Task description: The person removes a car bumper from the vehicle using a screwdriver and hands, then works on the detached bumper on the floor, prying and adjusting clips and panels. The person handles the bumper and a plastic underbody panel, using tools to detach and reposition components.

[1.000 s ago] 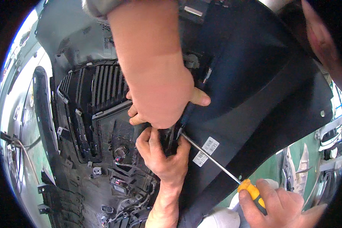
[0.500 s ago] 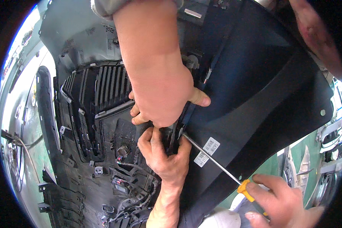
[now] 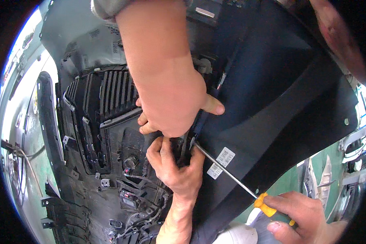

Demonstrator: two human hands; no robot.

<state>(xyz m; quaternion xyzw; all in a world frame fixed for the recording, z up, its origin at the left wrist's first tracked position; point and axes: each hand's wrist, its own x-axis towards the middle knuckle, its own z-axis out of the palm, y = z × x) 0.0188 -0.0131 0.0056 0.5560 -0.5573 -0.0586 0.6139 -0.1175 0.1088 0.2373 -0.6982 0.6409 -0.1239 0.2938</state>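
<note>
Left: slatted black insert. Co-worker's hand lies over the inner edge of the black panel, in the way. Left hand curls in just below; can't tell what that grip pinches. Screwdriver slants across white label, tip by left hand. Probably prying or driving; next move calls for steady support. Right hand grip: loose around yellow handle, thumb apart.

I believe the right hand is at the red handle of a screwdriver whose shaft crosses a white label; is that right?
Not quite: the head view shows that the handle of the screwdriver is yellow, not red. The right hand is at it, and the shaft does cross the white label.
</note>
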